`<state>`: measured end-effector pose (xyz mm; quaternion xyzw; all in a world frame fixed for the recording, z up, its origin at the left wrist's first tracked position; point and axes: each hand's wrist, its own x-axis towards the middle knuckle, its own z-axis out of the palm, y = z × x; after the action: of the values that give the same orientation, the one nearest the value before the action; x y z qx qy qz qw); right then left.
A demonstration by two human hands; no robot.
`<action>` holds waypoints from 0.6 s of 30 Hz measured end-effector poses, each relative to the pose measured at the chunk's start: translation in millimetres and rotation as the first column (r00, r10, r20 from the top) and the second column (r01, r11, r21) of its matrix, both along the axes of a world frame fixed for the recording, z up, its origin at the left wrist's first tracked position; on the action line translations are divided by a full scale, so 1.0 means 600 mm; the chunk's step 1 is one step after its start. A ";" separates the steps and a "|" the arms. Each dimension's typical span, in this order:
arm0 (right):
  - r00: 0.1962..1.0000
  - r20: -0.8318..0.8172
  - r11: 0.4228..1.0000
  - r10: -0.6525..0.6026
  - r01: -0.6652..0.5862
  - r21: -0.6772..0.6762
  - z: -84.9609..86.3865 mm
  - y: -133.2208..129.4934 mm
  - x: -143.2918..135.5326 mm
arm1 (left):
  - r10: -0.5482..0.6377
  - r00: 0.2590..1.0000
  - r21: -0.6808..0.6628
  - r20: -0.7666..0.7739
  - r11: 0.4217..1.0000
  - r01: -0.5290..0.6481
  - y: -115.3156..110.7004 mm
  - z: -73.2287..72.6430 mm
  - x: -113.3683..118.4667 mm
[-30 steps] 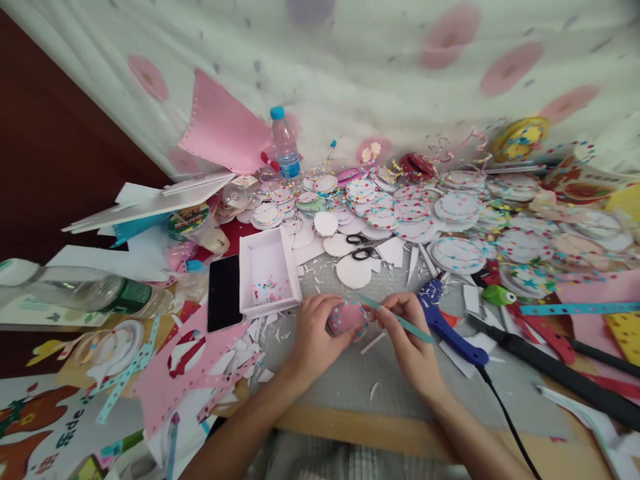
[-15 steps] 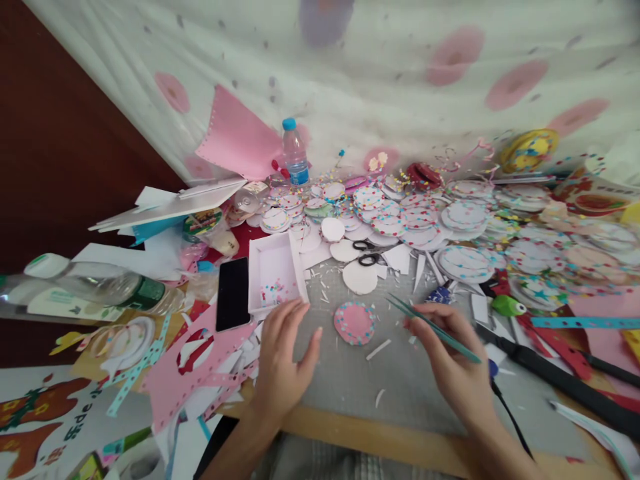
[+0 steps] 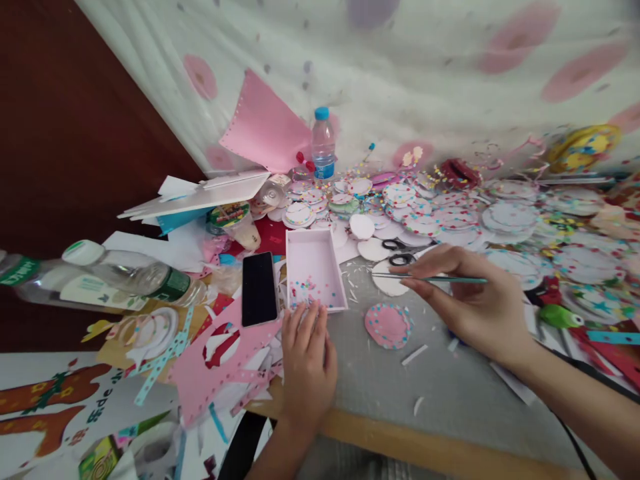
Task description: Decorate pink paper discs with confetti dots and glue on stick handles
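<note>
Legible txt: 1 item. Printed sheet [image 3: 57, 417], lower L: Latin ltrs "de", dark, running on a slant; adj. Chinese chars., dark & red, too blurred to confirm. Upright btl. [image 3: 323, 141], blue label [image 3: 325, 172]: white marks, too sm. to read. Front lying btl. [image 3: 133, 270], green label [image 3: 171, 285]: illeg. Rear lying btl. [image 3: 53, 288], L edge, green label [image 3: 20, 270]: white ltrs, illeg.; pale label [image 3: 103, 291]: sm. green print, ditto.

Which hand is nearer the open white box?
Left. The left hand is right at the near edge of the open white box; the right hand is farther off, to the box's right, holding the green tweezers.
</note>
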<state>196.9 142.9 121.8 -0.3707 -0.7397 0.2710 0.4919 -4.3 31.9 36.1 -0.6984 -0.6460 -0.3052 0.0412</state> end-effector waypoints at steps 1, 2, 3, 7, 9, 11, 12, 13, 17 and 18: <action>0.999 0.014 0.998 0.045 -0.046 0.031 -0.002 0.009 -0.016 | 0.002 1.000 0.000 0.001 1.000 -0.002 -0.001 0.000 0.001; 0.996 0.039 0.994 0.086 -0.088 0.058 -0.005 0.017 -0.031 | 0.003 1.000 0.003 0.002 1.000 -0.003 -0.002 -0.001 0.001; 0.990 0.076 0.989 0.121 -0.127 0.078 -0.010 0.025 -0.045 | 0.004 1.000 0.005 0.002 1.000 -0.004 -0.002 -0.002 0.001; 0.948 0.235 0.965 0.213 -0.242 0.102 -0.037 0.053 -0.099 | 0.000 1.000 0.012 0.000 1.000 0.000 -0.004 -0.006 -0.002; 0.924 0.290 0.955 0.251 -0.285 0.083 -0.051 0.064 -0.122 | -0.005 1.000 0.013 0.000 1.000 0.005 -0.005 -0.008 -0.002; 0.905 0.319 0.947 0.282 -0.315 0.057 -0.063 0.073 -0.141 | -0.009 1.000 0.008 0.004 1.000 0.009 -0.006 -0.008 -0.002; 0.898 0.328 0.944 0.294 -0.327 0.047 -0.068 0.077 -0.150 | -0.010 1.000 0.004 0.007 1.000 0.010 -0.006 -0.008 -0.002; 0.891 0.337 0.941 0.304 -0.337 0.041 -0.072 0.080 -0.158 | -0.010 1.000 0.001 0.010 1.000 0.010 -0.006 -0.007 -0.001; 0.855 0.404 0.928 0.324 -0.371 0.041 -0.084 0.085 -0.186 | 0.001 1.000 -0.003 0.013 1.000 -0.001 -0.006 -0.005 0.000; 0.846 0.422 0.925 0.327 -0.377 0.039 -0.086 0.086 -0.192 | 0.003 1.000 -0.002 0.012 1.000 -0.003 -0.006 -0.004 0.001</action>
<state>81.6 194.4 70.2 -0.2467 -0.8962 0.2282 0.2897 -4.0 28.3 33.5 -0.6956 -0.6478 -0.3086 0.0371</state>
